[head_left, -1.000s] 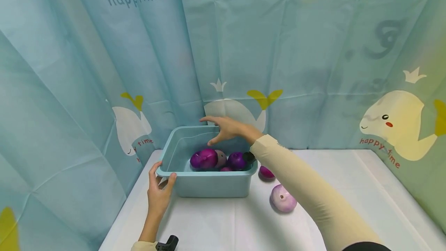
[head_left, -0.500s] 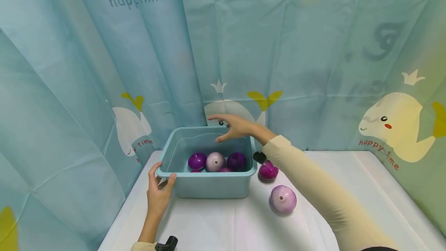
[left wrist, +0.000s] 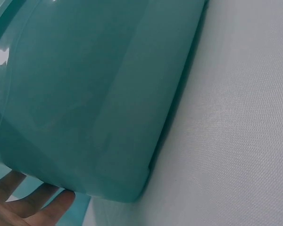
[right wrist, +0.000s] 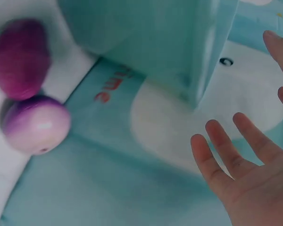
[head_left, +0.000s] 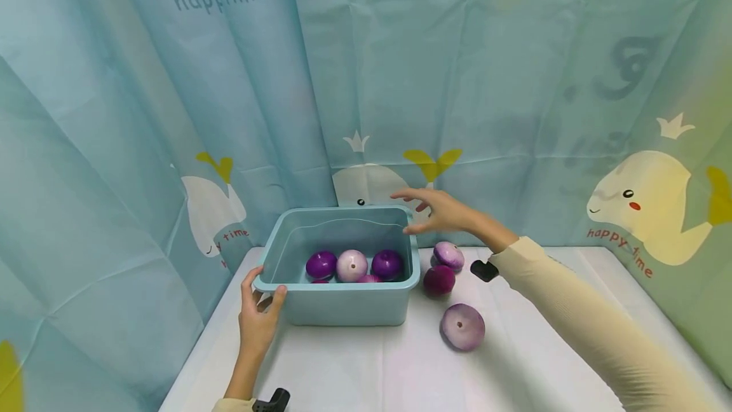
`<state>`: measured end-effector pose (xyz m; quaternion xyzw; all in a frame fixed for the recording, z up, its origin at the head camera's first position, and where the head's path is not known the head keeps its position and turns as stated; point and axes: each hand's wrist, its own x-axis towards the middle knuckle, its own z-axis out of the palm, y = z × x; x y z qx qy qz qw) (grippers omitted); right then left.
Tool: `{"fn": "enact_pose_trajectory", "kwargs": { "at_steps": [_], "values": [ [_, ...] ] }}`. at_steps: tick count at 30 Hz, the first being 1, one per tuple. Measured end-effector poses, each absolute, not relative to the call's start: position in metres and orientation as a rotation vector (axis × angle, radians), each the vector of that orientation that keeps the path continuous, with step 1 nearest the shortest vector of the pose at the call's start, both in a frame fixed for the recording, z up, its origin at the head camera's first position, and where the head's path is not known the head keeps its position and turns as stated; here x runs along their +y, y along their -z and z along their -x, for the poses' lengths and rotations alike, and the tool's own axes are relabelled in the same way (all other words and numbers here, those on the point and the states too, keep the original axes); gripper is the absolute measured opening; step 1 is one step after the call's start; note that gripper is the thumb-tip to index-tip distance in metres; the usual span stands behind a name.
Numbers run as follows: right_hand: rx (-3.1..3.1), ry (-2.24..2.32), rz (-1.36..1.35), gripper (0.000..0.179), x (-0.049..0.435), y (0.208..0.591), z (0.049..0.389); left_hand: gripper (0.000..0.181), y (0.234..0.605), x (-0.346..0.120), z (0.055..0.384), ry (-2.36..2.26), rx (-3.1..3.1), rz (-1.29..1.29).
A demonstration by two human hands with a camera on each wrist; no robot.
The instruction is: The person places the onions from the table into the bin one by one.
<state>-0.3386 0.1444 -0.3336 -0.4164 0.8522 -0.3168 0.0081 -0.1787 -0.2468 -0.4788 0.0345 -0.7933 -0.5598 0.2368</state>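
A light blue plastic storage bin stands on the table with several red onions inside, among them a dark purple onion and a paler one. My left hand grips its near left corner, thumb at the front rim and fingers along the left side; the left wrist view shows fingers against the bin wall. My right hand is in the air by the far right corner of the bin, fingers spread and holding nothing. Below it, right of the bin, lie a magenta onion and a purple-and-white onion.
Nearer the front on the white table lies a pale onion, right of the bin. A blue curtain printed with whales hangs close behind the table and along its sides.
My right hand has moved right, from over the bin to its right rim. A magenta onion high in the bin has dropped lower. Onions behind the forearm now show. My left hand stays put.
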Motion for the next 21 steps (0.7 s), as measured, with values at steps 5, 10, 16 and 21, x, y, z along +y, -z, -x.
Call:
{"fn": "enact_pose_trajectory", "kwargs": {
  "at_steps": [5, 10, 16, 21],
  "values": [
    [2.712, 1.048, 1.248, 0.074, 0.172, 0.347, 0.334, 0.068, 0.480, -0.248, 0.178, 1.521, -2.169, -0.100],
    [2.729, 1.063, 1.174, 0.074, 0.194, 0.360, 0.331, 0.068, 0.480, -0.249, 0.177, 1.526, -2.165, -0.109],
    [2.752, 1.084, 1.124, 0.069, 0.210, 0.378, 0.331, 0.067, 0.481, -0.249, 0.178, 1.538, -2.156, -0.106],
    [2.787, 1.132, 1.026, 0.060, 0.223, 0.406, 0.335, 0.065, 0.482, -0.247, 0.183, 1.536, -2.144, -0.084]
  ]
}}
